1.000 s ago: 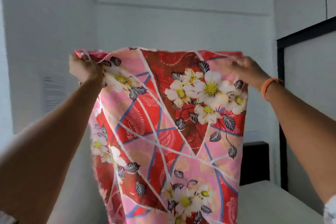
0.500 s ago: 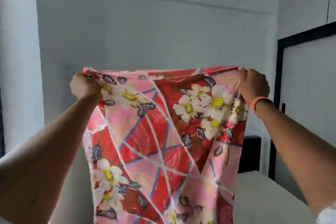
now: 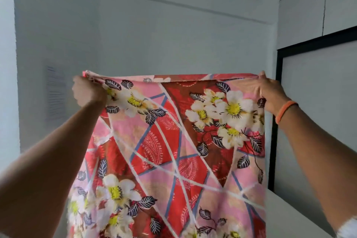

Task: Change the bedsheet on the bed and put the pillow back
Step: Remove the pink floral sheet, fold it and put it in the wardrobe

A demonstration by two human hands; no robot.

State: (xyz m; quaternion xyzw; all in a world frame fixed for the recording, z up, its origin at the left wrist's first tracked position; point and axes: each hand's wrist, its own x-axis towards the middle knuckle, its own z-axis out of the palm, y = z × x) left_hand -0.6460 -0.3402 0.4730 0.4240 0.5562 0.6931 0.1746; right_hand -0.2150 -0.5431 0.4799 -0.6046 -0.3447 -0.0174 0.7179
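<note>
Holding a floral bedsheet [image 3: 173, 150] up at arm's length, the person stretches its top edge level between both hands so that the cloth hangs open and flat, a position judged to serve unfolding it before it is spread. The left hand [image 3: 88, 91], at about 9 o'clock of the sheet's upper edge, is clenched round a bunched corner, the fabric gathering into small folds where it enters the fist. The right hand [image 3: 269, 92], at about 3 o'clock, pinches the opposite corner with its fingers [image 3: 259, 83] curled over the hem; an orange wristband [image 3: 286, 111] circles that wrist. Tension between the two grips keeps the hem nearly straight, while the lower part falls freely toward 6 o'clock and out of view. A pale flat surface [image 3: 289, 216] shows at about 4 o'clock behind the sheet; whether it is the bed cannot be told. White wall [image 3: 173, 35] fills the 12 o'clock region, and a dark-framed panel [image 3: 318, 102] stands at 3 o'clock. No pillow is visible.
</note>
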